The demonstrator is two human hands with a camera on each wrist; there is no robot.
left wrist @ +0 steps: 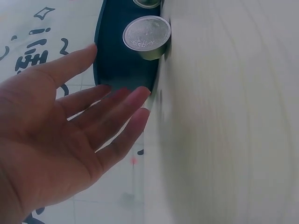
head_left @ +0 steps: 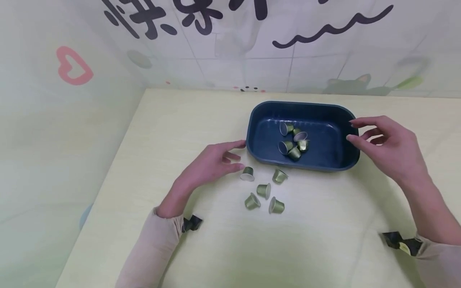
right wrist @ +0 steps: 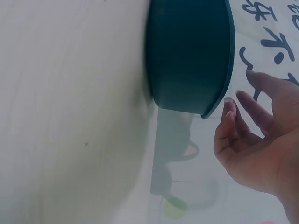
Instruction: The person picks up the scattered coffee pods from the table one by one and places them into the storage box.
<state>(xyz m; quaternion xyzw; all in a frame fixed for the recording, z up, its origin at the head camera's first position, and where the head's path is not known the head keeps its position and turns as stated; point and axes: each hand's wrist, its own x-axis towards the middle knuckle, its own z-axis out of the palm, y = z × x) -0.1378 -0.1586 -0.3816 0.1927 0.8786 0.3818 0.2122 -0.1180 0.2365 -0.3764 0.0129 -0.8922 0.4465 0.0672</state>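
Observation:
A dark blue rectangular bin (head_left: 327, 154) with rounded corners stands on the table, several green coffee capsules (head_left: 294, 153) lying inside it. In front of it, more green capsules (head_left: 264, 191) are scattered on the tabletop. My left hand (head_left: 217, 163) is at the bin's left end with fingers extended and nothing held; its thumb is close to a capsule (head_left: 247, 174). At the right end, my right hand (head_left: 394, 146) has its fingers loosely bent near the rim, holding nothing. The right wrist view shows these fingers beside the bin wall (right wrist: 191, 56).
The pale wooden table (head_left: 201, 256) runs back to a white printed curtain (head_left: 230, 72) behind the bin. Another curtain side (head_left: 54, 140) hangs along the left edge. Dark straps (head_left: 401, 243) are on both sleeves.

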